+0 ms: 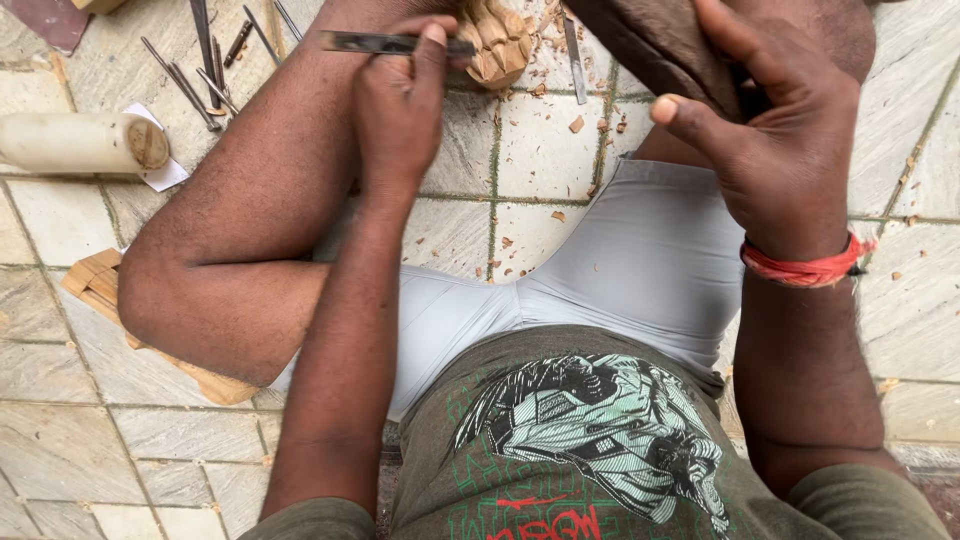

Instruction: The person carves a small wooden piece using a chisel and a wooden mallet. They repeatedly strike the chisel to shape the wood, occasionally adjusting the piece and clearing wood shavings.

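Stone-tiled floor (540, 140) with wood chips; left hand (400, 110) pinching a chisel (390, 43), right hand (780, 130) loosely spread.

By the left hand (400, 110): dark grey metal chisel (385, 43), pale tan wood carving (495, 40). On the right hand (780, 140) wrist: red-orange thread band (805, 268). Below both: lt grey shorts (640, 270), olive tee (590, 440) w/ green-white print, red lettering. Beige floor tiles (540, 140).
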